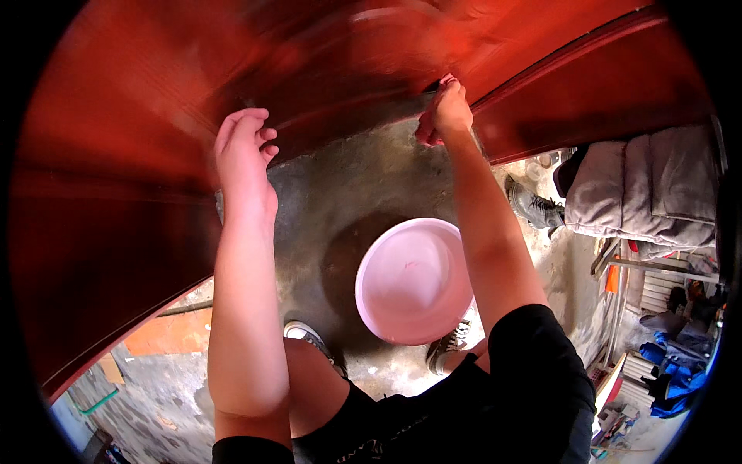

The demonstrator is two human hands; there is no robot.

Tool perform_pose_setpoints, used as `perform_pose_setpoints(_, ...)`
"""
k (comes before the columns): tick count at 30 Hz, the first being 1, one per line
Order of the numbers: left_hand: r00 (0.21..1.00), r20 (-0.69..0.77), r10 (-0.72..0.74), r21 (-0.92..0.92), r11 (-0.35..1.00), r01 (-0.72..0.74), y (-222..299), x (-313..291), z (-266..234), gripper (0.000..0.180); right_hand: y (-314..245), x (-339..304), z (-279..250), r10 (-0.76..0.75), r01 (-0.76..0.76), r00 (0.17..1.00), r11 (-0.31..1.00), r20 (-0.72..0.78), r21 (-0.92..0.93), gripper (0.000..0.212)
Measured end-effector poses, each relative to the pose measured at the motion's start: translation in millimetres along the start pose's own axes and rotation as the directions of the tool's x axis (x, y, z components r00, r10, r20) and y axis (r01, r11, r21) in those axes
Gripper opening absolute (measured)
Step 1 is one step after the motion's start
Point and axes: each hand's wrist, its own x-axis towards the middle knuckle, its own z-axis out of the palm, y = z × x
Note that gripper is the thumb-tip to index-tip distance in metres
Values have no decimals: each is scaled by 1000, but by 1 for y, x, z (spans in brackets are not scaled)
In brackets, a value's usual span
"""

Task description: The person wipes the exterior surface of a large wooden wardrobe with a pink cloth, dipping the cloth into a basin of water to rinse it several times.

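A large glossy red panel (309, 54), like a door or cabinet front, fills the upper part of the view. My right hand (452, 112) is closed around a dark pink cloth (427, 131), held at the lower part of the panel, right of the middle. My left hand (246, 151) is raised beside the panel at the left, its fingers loosely bent and apart with nothing in them. Whether it touches the red surface I cannot tell. Between and below my forearms a pink basin (406, 278) stands on the floor, its right rim partly hidden behind my right arm.
My shoes (305, 332) flank the basin on the grey concrete floor (371, 178). At right, a grey padded cloth (641, 185) hangs over a metal frame, with a dark boot (533, 209) beside it. Blue fabric (680, 379) and clutter lie at lower right.
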Motion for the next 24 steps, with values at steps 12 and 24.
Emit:
perform_pose_setpoints(12, 1000, -22, 6, 24, 1000, -6, 1, -8, -9, 9, -46, 14, -88, -285, 234, 889, 955, -358, -181, 28)
perform_pose_setpoints(24, 1000, 30, 3, 14, 1000, -4, -1, -14, 10, 12, -15, -1, -29, -287, 326, 942, 906, -173, 271, 31)
